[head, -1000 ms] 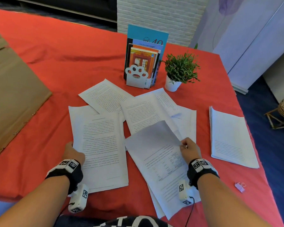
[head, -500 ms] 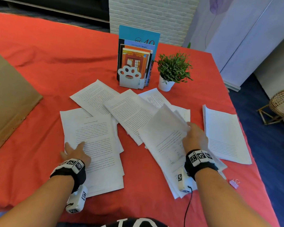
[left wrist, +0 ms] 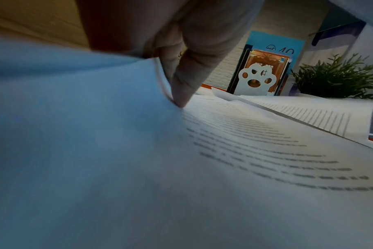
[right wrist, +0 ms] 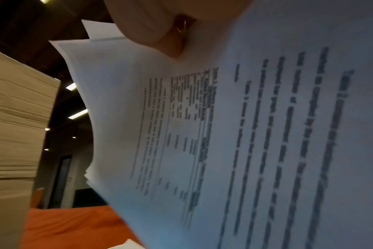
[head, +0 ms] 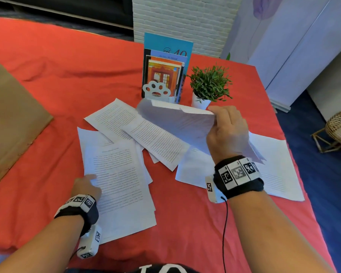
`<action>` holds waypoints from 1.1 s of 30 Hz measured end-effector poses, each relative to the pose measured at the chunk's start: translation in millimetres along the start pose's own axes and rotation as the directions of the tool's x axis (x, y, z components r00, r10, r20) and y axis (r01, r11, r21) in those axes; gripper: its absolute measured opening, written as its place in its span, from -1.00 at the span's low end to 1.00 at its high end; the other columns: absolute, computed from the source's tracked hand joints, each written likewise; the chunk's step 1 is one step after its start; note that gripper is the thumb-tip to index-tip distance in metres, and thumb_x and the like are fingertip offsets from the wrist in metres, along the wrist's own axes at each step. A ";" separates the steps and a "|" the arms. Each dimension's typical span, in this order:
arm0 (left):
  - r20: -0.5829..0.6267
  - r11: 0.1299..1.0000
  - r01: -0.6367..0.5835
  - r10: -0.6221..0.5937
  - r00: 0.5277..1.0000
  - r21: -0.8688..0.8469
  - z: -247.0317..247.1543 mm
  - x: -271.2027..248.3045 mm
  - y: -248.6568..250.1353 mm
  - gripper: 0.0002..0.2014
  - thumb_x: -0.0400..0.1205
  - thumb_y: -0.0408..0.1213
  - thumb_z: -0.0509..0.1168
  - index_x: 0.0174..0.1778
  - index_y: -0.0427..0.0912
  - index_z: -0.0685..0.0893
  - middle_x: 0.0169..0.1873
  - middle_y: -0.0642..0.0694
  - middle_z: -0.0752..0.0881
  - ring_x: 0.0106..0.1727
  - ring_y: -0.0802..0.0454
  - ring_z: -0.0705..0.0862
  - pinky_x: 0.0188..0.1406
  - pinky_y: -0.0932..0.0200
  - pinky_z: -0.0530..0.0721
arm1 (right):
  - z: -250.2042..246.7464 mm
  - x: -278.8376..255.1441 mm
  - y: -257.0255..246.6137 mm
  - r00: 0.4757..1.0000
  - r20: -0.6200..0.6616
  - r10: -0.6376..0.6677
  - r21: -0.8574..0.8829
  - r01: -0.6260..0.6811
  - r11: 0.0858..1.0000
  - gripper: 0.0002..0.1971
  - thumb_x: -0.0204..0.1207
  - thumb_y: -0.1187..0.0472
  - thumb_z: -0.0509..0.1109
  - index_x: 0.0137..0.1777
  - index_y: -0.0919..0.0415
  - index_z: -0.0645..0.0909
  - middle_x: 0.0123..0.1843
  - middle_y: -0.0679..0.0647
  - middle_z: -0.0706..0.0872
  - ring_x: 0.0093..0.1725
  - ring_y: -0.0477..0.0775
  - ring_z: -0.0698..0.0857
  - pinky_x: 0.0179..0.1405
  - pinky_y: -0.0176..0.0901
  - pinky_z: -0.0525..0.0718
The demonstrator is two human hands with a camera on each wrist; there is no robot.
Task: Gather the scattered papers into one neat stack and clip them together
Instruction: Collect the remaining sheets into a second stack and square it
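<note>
Printed sheets lie scattered on the red tablecloth (head: 57,75). My right hand (head: 216,119) grips a bundle of sheets (head: 177,123) and holds it tilted above the table, just in front of the plant; in the right wrist view the thumb (right wrist: 158,33) presses on the held sheets (right wrist: 245,134). My left hand (head: 88,186) pinches the left edge of the near-left pile (head: 120,186), thumb on top. In the left wrist view a fingertip (left wrist: 181,94) meets the paper (left wrist: 256,143) where its edge curls up. More sheets (head: 157,142) overlap in the middle. No clip shows.
A paw-shaped bookend with books (head: 157,91) and a small potted plant (head: 209,85) stand behind the papers. A separate neat stack (head: 277,166) lies at the right, near the table edge. Brown cardboard (head: 12,119) covers the left side. A wicker basket (head: 340,127) sits on the floor.
My right hand has lifted its bundle of sheets off the table and carried it up and away toward the plant. My left hand has shifted from flat on the near-left pile to its left edge.
</note>
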State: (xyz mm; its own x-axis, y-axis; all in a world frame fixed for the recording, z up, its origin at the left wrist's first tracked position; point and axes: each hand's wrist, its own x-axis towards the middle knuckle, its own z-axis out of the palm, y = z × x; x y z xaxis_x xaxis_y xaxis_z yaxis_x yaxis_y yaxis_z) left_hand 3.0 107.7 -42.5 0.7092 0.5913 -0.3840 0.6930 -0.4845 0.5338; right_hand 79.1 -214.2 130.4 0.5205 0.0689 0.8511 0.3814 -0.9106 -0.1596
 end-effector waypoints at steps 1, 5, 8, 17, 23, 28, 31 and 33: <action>-0.006 0.999 -0.031 0.030 1.000 -0.042 -1.7 0.1 -2.9 -0.52 0.44 -0.65 0.20 0.26 -0.29 0.67 0.24 -0.42 0.56 -0.03 -0.32 0.66 0.01 -0.03 0.69 | 6.2 4.9 -6.3 0.999 0.033 0.013 0.083 -0.016 0.996 -0.58 0.24 0.50 0.22 0.03 0.20 0.72 -0.14 0.17 0.73 -0.16 0.28 0.68 -0.34 0.00 0.53; -0.007 0.989 -0.108 0.107 0.994 -0.100 -6.2 0.1 -19.6 -0.52 0.40 -0.73 0.15 0.11 -0.25 0.72 0.14 -0.34 0.59 -0.06 -0.29 0.65 -0.16 0.06 0.65 | 48.1 5.3 -16.5 0.924 0.283 0.257 0.272 -0.334 0.903 -0.71 0.46 0.43 0.16 0.06 0.30 0.66 -0.03 0.25 0.67 -0.01 0.15 0.60 -0.24 -0.22 0.36; 0.009 0.986 -0.149 0.150 0.989 -0.079 -9.0 -2.5 -33.7 -0.48 0.39 -0.77 0.11 0.10 -0.23 0.72 0.21 -0.35 0.55 0.11 -0.25 0.59 0.01 0.14 0.52 | 90.2 -8.5 -2.3 0.720 0.497 0.485 0.149 -0.621 0.770 -0.77 0.54 0.40 0.16 0.10 0.38 0.61 0.09 0.34 0.65 0.11 0.32 0.61 -0.06 -0.06 0.42; 0.108 0.980 -0.196 0.199 0.974 -0.032 -23.3 -4.9 -69.9 -0.34 0.39 -0.82 0.02 -0.23 0.15 0.63 -0.08 0.02 0.50 0.00 -0.05 0.56 -0.29 0.23 0.52 | 166.6 -62.1 44.0 0.290 0.751 0.593 -0.230 -0.728 0.646 -0.70 0.55 0.28 0.19 0.11 0.45 0.64 0.08 0.42 0.68 0.05 0.37 0.65 0.03 0.08 0.59; 0.096 0.967 -0.252 0.254 0.962 -0.032 -32.2 -7.8 -69.2 -0.36 0.42 -0.81 0.02 -0.25 0.12 0.68 0.00 -0.03 0.59 0.00 -0.08 0.63 -0.17 0.21 0.56 | 175.8 -97.0 31.3 0.141 0.820 0.554 -0.432 -0.482 0.762 -0.56 0.52 0.16 0.31 0.38 0.27 0.43 0.34 0.33 0.50 0.30 0.40 0.54 0.34 0.14 0.51; -0.179 0.950 -0.226 0.189 0.965 -0.214 -45.7 -6.5 -58.3 -0.52 0.36 -0.84 -0.03 -0.35 -0.21 0.65 -0.09 -0.14 0.61 -0.16 -0.16 0.57 -0.44 0.25 0.43 | 168.9 -114.0 30.7 0.135 0.839 0.527 -0.459 -0.346 0.818 -0.61 0.57 0.24 0.23 0.39 0.31 0.44 0.43 0.31 0.39 0.39 0.34 0.45 0.40 0.04 0.42; -0.267 0.931 -0.197 0.115 0.957 -0.307 -61.8 -2.6 -49.1 -0.59 0.36 -0.81 0.01 -0.39 -0.25 0.60 -0.30 -0.15 0.59 -0.36 -0.10 0.49 -0.58 0.38 0.42 | 160.9 -114.1 39.2 0.137 0.832 0.537 -0.448 -0.405 0.797 -0.60 0.62 0.29 0.18 0.44 0.38 0.40 0.47 0.36 0.40 0.43 0.34 0.44 0.43 -0.04 0.38; -0.292 0.915 -0.219 0.120 0.949 -0.338 -73.3 -2.1 -42.8 -0.62 0.40 -0.80 0.02 -0.38 -0.27 0.58 -0.37 -0.20 0.56 -0.51 0.02 0.46 -0.68 0.45 0.33 | 154.4 -111.4 46.1 0.141 0.807 0.573 -0.443 -0.498 0.745 -0.64 0.61 0.37 0.16 0.38 0.45 0.43 0.41 0.40 0.50 0.38 0.34 0.51 0.33 -0.06 0.46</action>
State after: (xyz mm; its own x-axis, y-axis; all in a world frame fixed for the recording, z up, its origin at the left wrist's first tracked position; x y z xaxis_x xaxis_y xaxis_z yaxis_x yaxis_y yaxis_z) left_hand -37.6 174.4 -9.3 0.7181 0.6912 -0.0807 0.4348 -0.3551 0.8275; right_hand 156.7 -201.0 -49.0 0.9085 -0.1833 -0.3756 -0.3133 -0.8936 -0.3216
